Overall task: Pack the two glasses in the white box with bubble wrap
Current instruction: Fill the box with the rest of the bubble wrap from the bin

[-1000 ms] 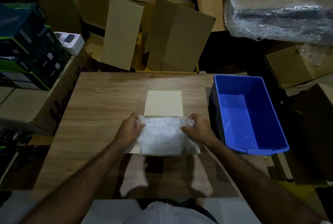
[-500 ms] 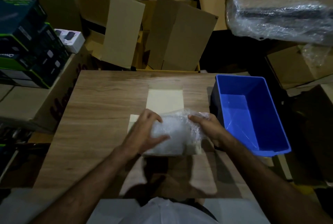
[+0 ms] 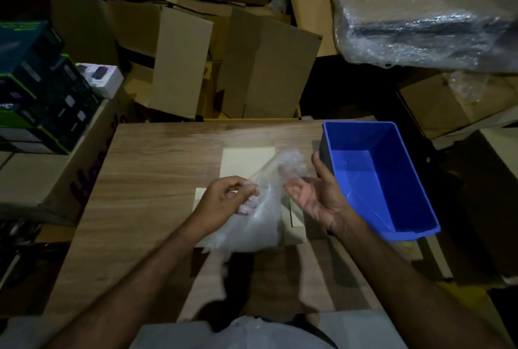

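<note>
1. Wood-grain bench (image 3: 145,180); flat white box (image 3: 246,162) at its centre.
2. Left hand (image 3: 224,197) curled, pinching crinkly clear bubble wrap (image 3: 260,214), lifted over the box between both hands.
3. Right hand (image 3: 314,194) palm up, fingers loose, touching the wrap's top.
4. Glossy blue rectangular bin (image 3: 392,180) at far right.

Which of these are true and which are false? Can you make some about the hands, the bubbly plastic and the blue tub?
1. The left hand pinches the bubble wrap. True.
2. The blue bin is full of glasses. False: nothing shows inside it.
3. The right hand has its palm turned up, fingers spread. True.
4. The blue bin stands at the table's left side. False: it stands at the right edge of the wooden table.
5. The white box lies partly under the bubble wrap. True.
</note>
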Motion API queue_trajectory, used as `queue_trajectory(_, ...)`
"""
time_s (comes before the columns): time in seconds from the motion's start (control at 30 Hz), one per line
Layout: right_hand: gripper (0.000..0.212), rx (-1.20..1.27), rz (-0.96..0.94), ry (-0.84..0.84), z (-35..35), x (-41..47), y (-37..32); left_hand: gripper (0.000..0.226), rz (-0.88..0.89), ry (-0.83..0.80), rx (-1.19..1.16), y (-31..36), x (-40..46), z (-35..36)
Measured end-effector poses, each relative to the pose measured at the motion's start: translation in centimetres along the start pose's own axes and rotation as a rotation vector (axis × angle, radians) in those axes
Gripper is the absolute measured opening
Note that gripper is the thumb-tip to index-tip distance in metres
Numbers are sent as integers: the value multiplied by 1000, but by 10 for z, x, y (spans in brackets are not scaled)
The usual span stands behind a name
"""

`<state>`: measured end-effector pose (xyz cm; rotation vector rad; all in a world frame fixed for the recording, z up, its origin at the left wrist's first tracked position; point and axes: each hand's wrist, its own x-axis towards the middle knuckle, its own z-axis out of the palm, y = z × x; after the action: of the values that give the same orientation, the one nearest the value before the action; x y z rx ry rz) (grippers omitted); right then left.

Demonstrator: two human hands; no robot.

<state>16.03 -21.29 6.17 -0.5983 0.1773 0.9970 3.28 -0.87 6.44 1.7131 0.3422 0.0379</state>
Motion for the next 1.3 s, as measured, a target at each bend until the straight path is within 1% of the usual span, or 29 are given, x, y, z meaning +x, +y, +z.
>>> queue_trajectory(0.07,80,-124,1,45,1,-3,20,24,-38,-7,-67,7,-3,-1)
queue_trajectory(0.17,63,-482,-11,104,10,-6,44,29,-83,-71,-107,5,-9,-3)
queue_trajectory(0.23,55,-600,-37,108,18,-5,52,32,-78,-87,-99,2,-12,-4)
queue_trajectory(0.3,38,-635,-83,181,22,0,54,32,-96,-23,-126,3,-14,-2)
queue_trajectory(0.37,19,-649,-111,297,19,6,55,32,-119,94,-146,7,-15,-4)
queue_trajectory(0.43,13,-629,-112,366,12,9,53,28,-138,214,-180,10,-17,-11)
queue_trajectory(0.5,14,-617,-155,409,9,9,50,22,-170,308,-249,9,-17,-23)
queue_trajectory(0.57,24,-615,-261,474,8,10,45,11,-197,383,-260,9,-18,-34)
queue_trajectory(0.6,31,-619,-297,496,9,10,42,15,-208,415,-235,7,-19,-38)
queue_trajectory(0.63,40,-618,-291,494,8,10,40,24,-211,433,-218,5,-20,-41)
queue_trajectory(0.67,48,-626,-234,447,7,9,39,31,-209,432,-222,6,-22,-42)
queue_trajectory(0.73,64,-718,-63,317,5,1,43,35,-223,410,-230,5,-26,-43)
queue_trajectory(0.8,74,-794,-2,219,-1,-6,55,28,-220,395,-206,3,-29,-45)
queue_trajectory(0.83,75,-797,-16,205,-4,-6,61,23,-220,384,-193,3,-30,-46)
queue_trajectory(0.9,72,-720,-89,262,-4,-4,67,24,-237,353,-218,-1,-32,-52)
queue_trajectory(1.0,74,-668,-185,391,1,2,60,37,-250,254,-280,-5,-36,-68)
queue_trajectory(1.03,73,-690,-203,419,0,2,56,41,-258,210,-257,-3,-39,-74)
queue_trajectory(1.1,66,-771,-248,443,2,-3,46,55,-256,118,-166,-2,-43,-82)
queue_trajectory(1.17,53,-858,-272,406,7,-14,38,70,-235,74,-44,0,-44,-83)
queue_trajectory(1.2,49,-889,-263,355,9,-19,34,74,-229,75,17,2,-44,-83)
queue_trajectory(1.23,49,-919,-243,283,11,-24,30,74,-217,78,81,5,-44,-81)
queue_trajectory(1.3,62,-1037,-137,157,12,-31,24,66,-176,117,259,8,-42,-80)
